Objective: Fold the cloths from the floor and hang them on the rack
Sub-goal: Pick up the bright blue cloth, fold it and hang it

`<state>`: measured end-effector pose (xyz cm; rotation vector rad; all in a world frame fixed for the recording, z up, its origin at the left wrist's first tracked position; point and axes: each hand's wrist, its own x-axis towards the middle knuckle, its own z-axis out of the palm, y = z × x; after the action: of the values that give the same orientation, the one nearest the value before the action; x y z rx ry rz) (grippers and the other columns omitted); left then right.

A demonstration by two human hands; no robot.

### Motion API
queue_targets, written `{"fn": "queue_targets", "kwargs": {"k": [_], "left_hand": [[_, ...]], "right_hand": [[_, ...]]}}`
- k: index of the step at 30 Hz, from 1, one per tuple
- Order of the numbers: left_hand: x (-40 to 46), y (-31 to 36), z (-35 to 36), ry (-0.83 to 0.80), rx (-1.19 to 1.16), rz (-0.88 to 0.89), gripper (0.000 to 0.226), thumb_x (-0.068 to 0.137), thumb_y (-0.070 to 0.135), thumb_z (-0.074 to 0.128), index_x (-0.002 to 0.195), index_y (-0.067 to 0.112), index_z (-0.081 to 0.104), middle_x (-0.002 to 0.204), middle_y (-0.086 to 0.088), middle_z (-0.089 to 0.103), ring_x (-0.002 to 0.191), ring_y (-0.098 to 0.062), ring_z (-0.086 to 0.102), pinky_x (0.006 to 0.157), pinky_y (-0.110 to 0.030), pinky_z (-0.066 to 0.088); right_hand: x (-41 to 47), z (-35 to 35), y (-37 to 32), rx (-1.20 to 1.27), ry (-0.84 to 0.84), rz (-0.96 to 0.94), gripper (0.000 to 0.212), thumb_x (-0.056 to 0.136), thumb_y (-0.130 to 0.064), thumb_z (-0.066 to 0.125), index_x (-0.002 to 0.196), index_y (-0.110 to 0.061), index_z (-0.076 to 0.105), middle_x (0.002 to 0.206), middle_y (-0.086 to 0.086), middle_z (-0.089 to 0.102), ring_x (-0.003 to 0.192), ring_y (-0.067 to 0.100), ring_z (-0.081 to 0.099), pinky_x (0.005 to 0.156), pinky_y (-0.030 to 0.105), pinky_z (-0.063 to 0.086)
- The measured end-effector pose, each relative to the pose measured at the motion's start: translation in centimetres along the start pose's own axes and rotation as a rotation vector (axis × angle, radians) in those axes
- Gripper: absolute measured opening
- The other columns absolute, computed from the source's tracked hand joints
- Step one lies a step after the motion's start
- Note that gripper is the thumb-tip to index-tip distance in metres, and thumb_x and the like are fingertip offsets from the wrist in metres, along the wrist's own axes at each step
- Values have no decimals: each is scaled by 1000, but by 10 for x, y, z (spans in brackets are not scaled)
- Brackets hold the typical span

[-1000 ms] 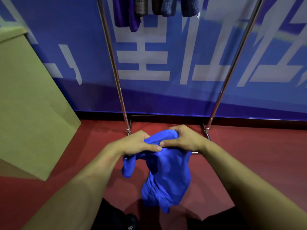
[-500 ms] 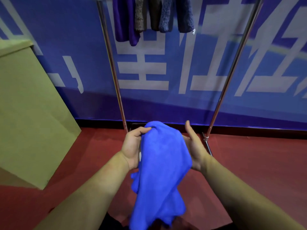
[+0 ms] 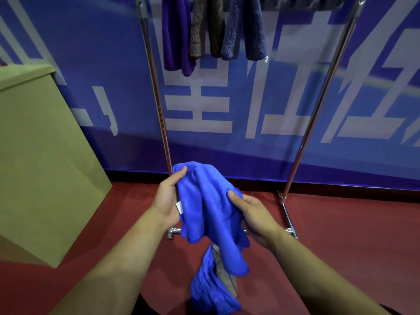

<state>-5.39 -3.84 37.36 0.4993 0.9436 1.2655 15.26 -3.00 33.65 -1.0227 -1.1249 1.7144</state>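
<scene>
A bright blue cloth (image 3: 204,208) hangs bunched between my two hands in front of the metal rack (image 3: 159,105). My left hand (image 3: 167,196) grips its upper left edge, thumb on top, beside a small white tag. My right hand (image 3: 252,212) holds the cloth's right side, thumb pressed on the fabric and fingers underneath. The cloth's lower end droops toward the floor. Below it lie another blue cloth (image 3: 211,289) and a tan cloth (image 3: 223,271) on the red floor.
Several folded cloths, purple (image 3: 176,35), brown (image 3: 197,28) and grey-blue (image 3: 254,28), hang from the rack's top bar. A large cardboard box (image 3: 43,160) stands at the left. A blue banner wall (image 3: 250,114) runs behind the rack. Red floor (image 3: 352,235) spreads to the right.
The view has tilted up, showing more of the hung cloths. My right hand has moved from open beside the cloth to holding its right side; the cloth sits more bunched between both hands.
</scene>
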Motion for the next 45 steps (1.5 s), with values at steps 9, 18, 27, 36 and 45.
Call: {"fn": "queue_targets", "kwargs": {"k": [9,18,27,36,45], "left_hand": [[8,2,-23,105,307,212,27,96,14,63,119,1,66,119,-22,71,109,-33,68,100,-46,51],[7,3,-27,53,365,127,31,96,24,65,115,1,70,115,-22,72,103,-33,69,97,-46,51],[11,3,-30,88,334,181,32,95,22,66,116,-2,68,113,-22,72,96,-29,68,93,-42,52],[11,2,-29,86,304,155,17,97,22,62,105,8,66,101,-18,70,89,-28,67,83,-38,53],[10,6,-27,121,69,-9,34,93,34,66,119,13,66,112,-17,70,96,-30,69,82,-38,57]], "right_hand": [[11,-45,-22,-263,300,-116,38,100,-38,61,85,-5,72,67,12,66,55,22,57,49,30,47],[6,-62,-35,24,199,40,57,97,-41,63,113,13,67,109,30,70,95,35,66,87,45,51],[1,-80,-45,66,-112,138,59,77,-36,83,115,6,66,96,21,71,84,27,68,73,35,58],[-9,-84,-28,-630,-432,534,46,77,-35,86,101,3,76,97,18,72,83,22,65,77,33,53],[-5,-70,-13,616,-297,302,107,70,-89,58,140,-8,57,138,22,61,128,39,57,110,59,36]]}}
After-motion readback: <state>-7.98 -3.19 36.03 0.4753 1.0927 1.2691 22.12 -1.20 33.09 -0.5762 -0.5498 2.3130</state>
